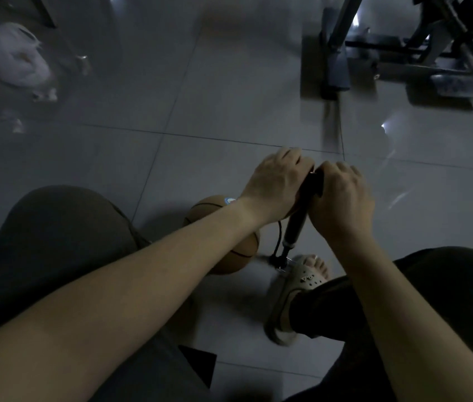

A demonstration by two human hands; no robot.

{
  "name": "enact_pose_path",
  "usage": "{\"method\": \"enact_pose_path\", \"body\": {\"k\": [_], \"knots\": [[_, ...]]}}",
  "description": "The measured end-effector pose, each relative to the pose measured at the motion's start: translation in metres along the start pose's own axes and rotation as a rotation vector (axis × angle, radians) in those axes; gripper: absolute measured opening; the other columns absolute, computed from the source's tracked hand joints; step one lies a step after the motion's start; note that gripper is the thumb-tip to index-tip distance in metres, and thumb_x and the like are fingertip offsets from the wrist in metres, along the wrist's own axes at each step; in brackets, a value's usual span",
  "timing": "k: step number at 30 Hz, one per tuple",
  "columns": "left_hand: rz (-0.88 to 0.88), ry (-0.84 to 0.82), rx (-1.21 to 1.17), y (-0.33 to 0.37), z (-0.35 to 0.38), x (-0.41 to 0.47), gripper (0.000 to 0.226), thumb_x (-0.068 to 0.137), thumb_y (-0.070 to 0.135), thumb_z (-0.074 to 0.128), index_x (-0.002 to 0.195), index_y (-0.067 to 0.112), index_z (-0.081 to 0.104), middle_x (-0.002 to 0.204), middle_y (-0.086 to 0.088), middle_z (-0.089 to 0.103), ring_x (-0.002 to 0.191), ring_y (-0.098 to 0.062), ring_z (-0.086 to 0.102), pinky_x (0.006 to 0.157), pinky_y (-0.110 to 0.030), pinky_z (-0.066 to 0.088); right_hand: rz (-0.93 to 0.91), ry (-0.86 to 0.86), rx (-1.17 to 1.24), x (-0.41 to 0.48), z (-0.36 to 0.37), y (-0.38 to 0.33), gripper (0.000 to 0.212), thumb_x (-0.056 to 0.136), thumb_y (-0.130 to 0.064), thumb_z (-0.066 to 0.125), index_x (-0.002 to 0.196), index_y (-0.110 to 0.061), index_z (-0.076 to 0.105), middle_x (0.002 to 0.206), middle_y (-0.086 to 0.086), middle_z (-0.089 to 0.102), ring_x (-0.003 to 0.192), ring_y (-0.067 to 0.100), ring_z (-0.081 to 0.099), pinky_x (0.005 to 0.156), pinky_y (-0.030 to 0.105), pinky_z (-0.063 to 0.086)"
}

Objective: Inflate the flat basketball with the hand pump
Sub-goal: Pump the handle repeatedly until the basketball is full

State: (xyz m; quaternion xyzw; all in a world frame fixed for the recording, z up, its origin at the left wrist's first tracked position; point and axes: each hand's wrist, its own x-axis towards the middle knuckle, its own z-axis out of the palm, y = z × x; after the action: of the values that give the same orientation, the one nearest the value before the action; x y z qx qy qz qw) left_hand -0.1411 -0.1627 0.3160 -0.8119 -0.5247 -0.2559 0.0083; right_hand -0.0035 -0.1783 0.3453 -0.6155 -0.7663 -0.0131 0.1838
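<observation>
**Hands clamp pump handle as basketball sits at person's feet**

Seated over a grey tiled floor [200,111], a person curls the fingers of the left hand [276,187] and right hand [342,198] round the two ends of the handle [315,181] of the hand pump [296,224]. The pump's barrel leans slightly to the left. A sandalled foot [296,282] pins its footplate [284,264].

The basketball [238,256] lies on the floor just beside the pump's base, partly hidden under the left forearm. A thin black hose [279,236] loops from the base towards it. Where the hose meets the ball is hidden, so it cannot be told whether the needle is seated.

The likeliest trouble is at that joint. Nothing visibly holds the ball, so a hard stroke could rock the pump, nudge the ball and bend the needle or pull it from the valve. The tilted barrel adds risk: pushing down off-axis could make the footplate slip from under the sandal on the glossy tile.
</observation>
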Motion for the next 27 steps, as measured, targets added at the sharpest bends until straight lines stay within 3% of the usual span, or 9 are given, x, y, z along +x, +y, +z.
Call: {"method": "enact_pose_path", "body": {"k": [2, 6, 11, 15, 20, 24, 27], "knots": [[-0.025, 0.027, 0.018, 0.002, 0.016, -0.003, 0.007, 0.086, 0.016, 0.060, 0.091, 0.014, 0.055, 0.090, -0.007, 0.054, 0.082, -0.023, 0.047, 0.068, -0.032, 0.038, 0.002, -0.024, -0.104, -0.002, 0.016, 0.003, 0.010, 0.089, -0.023, 0.058, 0.087, -0.015, 0.053, 0.083, 0.004, 0.052, 0.076, 0.021, 0.047, 0.063, 0.036, 0.046], [-0.129, -0.031, 0.143, 0.005, 0.069, -0.034, 0.016, 0.082, 0.019, 0.069, 0.089, 0.016, 0.054, 0.089, -0.006, 0.054, 0.081, -0.026, 0.048, 0.064, -0.035, 0.036, 0.002, -0.244, -0.246, -0.023, 0.054, 0.007, 0.004, 0.093, -0.021, 0.051, 0.094, -0.017, 0.050, 0.092, 0.005, 0.053, 0.078, 0.021, 0.042, 0.063, 0.031, 0.035], [-0.122, -0.215, 0.228, 0.002, 0.099, -0.060, 0.012, 0.085, 0.024, 0.054, 0.094, 0.017, 0.054, 0.090, -0.007, 0.053, 0.081, -0.026, 0.049, 0.063, -0.036, 0.037, 0.041, -0.517, -0.235, -0.036, 0.071, 0.008, 0.020, 0.094, -0.026, 0.057, 0.110, -0.015, 0.051, 0.106, 0.008, 0.053, 0.092, 0.023, 0.048, 0.076, 0.031, 0.046], [-0.089, -0.337, 0.207, 0.005, 0.112, -0.081, 0.023, 0.087, 0.030, 0.046, 0.106, 0.016, 0.048, 0.103, -0.010, 0.050, 0.093, -0.029, 0.046, 0.081, -0.042, 0.040, -0.014, -0.693, -0.305, -0.043, 0.078, 0.006, 0.023, 0.100, -0.023, 0.047, 0.121, -0.013, 0.048, 0.118, 0.008, 0.052, 0.106, 0.023, 0.050, 0.085, 0.031, 0.045], [-0.108, -0.423, 0.173, 0.009, 0.101, -0.083, 0.035, 0.083, 0.040, 0.061, 0.107, 0.016, 0.052, 0.104, -0.008, 0.053, 0.096, -0.027, 0.050, 0.077, -0.038, 0.042, -0.051, -0.750, -0.297, -0.047, 0.071, 0.007, 0.028, 0.100, -0.019, 0.048, 0.126, -0.010, 0.048, 0.124, 0.009, 0.055, 0.112, 0.026, 0.053, 0.092, 0.033, 0.043], [-0.121, -0.499, 0.025, 0.005, 0.086, -0.082, 0.029, 0.090, 0.021, 0.056, 0.118, 0.015, 0.052, 0.117, -0.009, 0.052, 0.111, -0.028, 0.046, 0.092, -0.037, 0.038, 0.022, -0.844, -0.154, -0.051, 0.052, -0.003, 0.014, 0.094, -0.018, 0.055, 0.107, -0.018, 0.054, 0.114, 0.005, 0.063, 0.101, 0.025, 0.062, 0.083, 0.036, 0.048], [-0.112, -0.451, -0.029, -0.004, 0.056, -0.056, 0.026, 0.089, 0.009, 0.051, 0.115, 0.011, 0.055, 0.115, -0.012, 0.056, 0.108, -0.031, 0.048, 0.087, -0.039, 0.038, 0.030, -0.657, -0.124, -0.038, 0.033, -0.007, 0.007, 0.090, -0.019, 0.055, 0.097, -0.019, 0.053, 0.101, 0.006, 0.066, 0.088, 0.028, 0.064, 0.069, 0.034, 0.044]]}}
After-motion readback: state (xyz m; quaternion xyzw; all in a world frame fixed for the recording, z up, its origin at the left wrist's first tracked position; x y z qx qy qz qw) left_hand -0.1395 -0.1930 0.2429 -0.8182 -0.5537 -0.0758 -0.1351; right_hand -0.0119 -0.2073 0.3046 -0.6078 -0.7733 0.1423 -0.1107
